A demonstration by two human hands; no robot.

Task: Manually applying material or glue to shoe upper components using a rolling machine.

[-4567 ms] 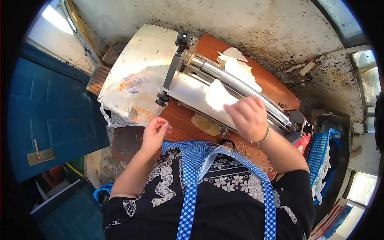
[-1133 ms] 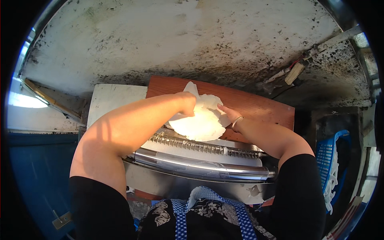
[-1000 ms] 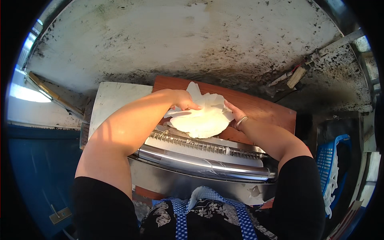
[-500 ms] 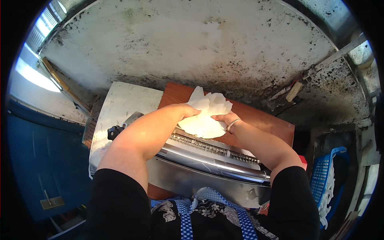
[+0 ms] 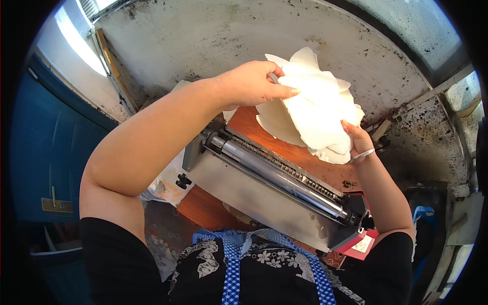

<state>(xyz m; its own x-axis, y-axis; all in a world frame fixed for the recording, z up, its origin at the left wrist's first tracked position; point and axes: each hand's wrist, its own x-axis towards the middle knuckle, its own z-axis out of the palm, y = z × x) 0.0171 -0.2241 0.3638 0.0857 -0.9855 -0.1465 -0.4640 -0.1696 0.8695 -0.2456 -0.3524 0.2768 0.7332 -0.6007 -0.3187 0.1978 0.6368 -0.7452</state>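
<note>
Head view: lifted higher than half a second before, when resting low over the rollers. Held up above the wooden desk (image 5: 300, 162) and the metal roller machine (image 5: 274, 188), a stack of thin white dough sheets (image 5: 315, 109), floppy, edges ruffled and overlapping. Left hand (image 5: 251, 81) pinching the upper edge, fingers (image 5: 284, 91) pressed together on it. Right hand (image 5: 358, 140) under the lower right edge, mostly hidden behind the sheets; grip hard to make out. Number of sheets unclear.

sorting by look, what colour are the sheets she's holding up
White, slightly creamy: the thin dough sheets, held between left hand and right hand, show best in the head view.
</note>
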